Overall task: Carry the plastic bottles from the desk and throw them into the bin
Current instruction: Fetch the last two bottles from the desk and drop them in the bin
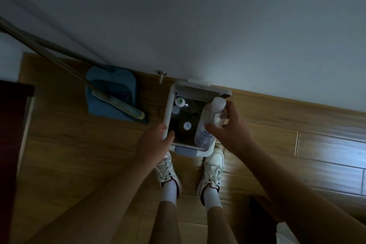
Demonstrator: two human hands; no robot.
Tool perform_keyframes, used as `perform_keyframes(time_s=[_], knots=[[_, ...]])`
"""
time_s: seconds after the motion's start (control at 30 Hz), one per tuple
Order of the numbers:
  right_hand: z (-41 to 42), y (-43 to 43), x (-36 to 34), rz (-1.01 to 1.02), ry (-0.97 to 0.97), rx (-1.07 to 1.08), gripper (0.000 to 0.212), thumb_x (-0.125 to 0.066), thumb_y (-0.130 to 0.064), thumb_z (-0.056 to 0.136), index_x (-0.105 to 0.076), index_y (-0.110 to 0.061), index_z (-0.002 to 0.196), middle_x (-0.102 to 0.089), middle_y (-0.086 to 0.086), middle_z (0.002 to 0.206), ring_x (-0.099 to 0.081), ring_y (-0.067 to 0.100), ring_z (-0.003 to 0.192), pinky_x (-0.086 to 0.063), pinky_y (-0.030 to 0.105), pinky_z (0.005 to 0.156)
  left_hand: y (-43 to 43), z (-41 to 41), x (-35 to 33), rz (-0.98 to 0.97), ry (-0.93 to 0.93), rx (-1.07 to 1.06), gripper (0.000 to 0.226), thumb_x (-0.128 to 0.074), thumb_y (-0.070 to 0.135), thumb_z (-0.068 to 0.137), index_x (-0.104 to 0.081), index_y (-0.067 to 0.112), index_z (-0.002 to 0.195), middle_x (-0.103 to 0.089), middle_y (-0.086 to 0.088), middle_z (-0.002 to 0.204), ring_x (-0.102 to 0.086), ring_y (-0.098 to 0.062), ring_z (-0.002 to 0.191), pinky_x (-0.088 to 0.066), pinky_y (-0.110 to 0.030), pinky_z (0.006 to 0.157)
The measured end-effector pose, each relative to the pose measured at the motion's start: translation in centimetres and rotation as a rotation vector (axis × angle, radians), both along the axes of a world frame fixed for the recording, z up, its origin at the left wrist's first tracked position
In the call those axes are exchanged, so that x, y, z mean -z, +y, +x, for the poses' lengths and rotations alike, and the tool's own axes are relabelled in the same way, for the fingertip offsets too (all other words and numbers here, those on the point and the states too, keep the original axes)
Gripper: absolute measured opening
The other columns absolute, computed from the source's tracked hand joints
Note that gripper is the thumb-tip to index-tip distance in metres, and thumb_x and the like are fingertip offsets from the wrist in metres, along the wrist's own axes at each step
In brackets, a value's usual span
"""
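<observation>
A white bin point(168, 111) stands open on the wooden floor against the wall, just in front of my feet. Inside its dark interior lie several plastic bottles, their white caps point(187, 125) showing. My right hand point(231, 126) holds a clear plastic bottle point(208, 124) with a white cap and a pale label, tilted over the bin's right side. My left hand point(156, 140) rests on the bin's near left rim, fingers curled over the edge.
A blue dustpan point(111, 95) with a broom lies left of the bin, the long handles slanting up left. A dark red piece of furniture point(11, 144) fills the left edge. A door stopper point(162, 75) sticks out of the skirting.
</observation>
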State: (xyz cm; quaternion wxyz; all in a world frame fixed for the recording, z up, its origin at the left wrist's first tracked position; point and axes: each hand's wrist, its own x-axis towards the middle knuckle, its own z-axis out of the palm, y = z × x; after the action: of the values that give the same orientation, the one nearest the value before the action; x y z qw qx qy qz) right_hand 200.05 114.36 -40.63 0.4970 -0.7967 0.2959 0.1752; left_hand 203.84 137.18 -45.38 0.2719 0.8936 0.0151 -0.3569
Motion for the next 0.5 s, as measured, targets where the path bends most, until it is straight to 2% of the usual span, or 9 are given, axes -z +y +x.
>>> perform_keyframes(time_s=[0.07,0.13,0.2,0.3,0.43,0.5], knots=[[0.6,0.4,-0.8,-0.009,-0.023,-0.017,0.063,-0.078,-0.024,0.079,-0.045,-0.024,0.132,-0.060,-0.008,0.118,-0.058,0.013,0.107,-0.053,0.030,0.080,1.4,-0.1,-0.8,0.017,0.038,0.021,0.034,-0.052,0.046,0.096,-0.062,0.021,0.117,-0.069,0.004,0.107,-0.067,-0.008,0.088,-0.060,-0.033,0.077],[1.1,0.7,-1.3,-0.037,-0.038,-0.046,0.064,-0.078,-0.021,0.079,-0.043,-0.024,0.133,-0.058,-0.008,0.119,-0.056,0.013,0.106,-0.048,0.027,0.077,3.0,-0.2,-1.5,0.053,0.057,0.033,0.033,-0.051,0.046,0.097,-0.063,0.021,0.116,-0.068,0.007,0.102,-0.066,-0.007,0.083,-0.058,-0.026,0.069],[1.5,1.1,-1.4,-0.068,-0.049,-0.075,0.064,-0.078,-0.020,0.078,-0.043,-0.023,0.132,-0.059,-0.002,0.123,-0.058,0.016,0.108,-0.046,0.025,0.076,4.7,-0.4,-2.0,0.082,0.085,0.020,0.036,-0.051,0.046,0.098,-0.062,0.019,0.121,-0.068,0.004,0.110,-0.065,-0.008,0.087,-0.051,-0.020,0.066],[2.1,1.4,-0.8,-0.100,-0.034,-0.108,0.065,-0.079,-0.021,0.078,-0.042,-0.021,0.132,-0.059,0.002,0.126,-0.058,0.016,0.108,-0.047,0.026,0.077,6.9,-0.4,-2.3,0.110,0.108,-0.007,0.041,-0.049,0.047,0.099,-0.060,0.018,0.126,-0.067,0.001,0.119,-0.064,-0.013,0.100,-0.050,-0.024,0.075],[2.3,2.0,1.7,-0.159,0.013,-0.191,0.070,-0.079,-0.023,0.078,-0.042,-0.019,0.137,-0.059,0.004,0.128,-0.055,0.015,0.109,-0.044,0.021,0.079,9.2,-0.7,-1.3,0.122,0.116,-0.070,0.038,-0.050,0.045,0.099,-0.060,0.018,0.124,-0.067,0.000,0.119,-0.062,-0.012,0.099,-0.051,-0.025,0.075],[1.9,2.2,3.3,-0.179,0.061,-0.264,0.063,-0.077,-0.032,0.079,-0.046,-0.022,0.132,-0.060,-0.001,0.121,-0.061,0.018,0.106,-0.051,0.027,0.080,9.7,-1.1,-0.6,0.111,0.120,-0.095,0.037,-0.051,0.043,0.100,-0.061,0.018,0.124,-0.067,0.001,0.118,-0.061,-0.011,0.098,-0.048,-0.023,0.072]])
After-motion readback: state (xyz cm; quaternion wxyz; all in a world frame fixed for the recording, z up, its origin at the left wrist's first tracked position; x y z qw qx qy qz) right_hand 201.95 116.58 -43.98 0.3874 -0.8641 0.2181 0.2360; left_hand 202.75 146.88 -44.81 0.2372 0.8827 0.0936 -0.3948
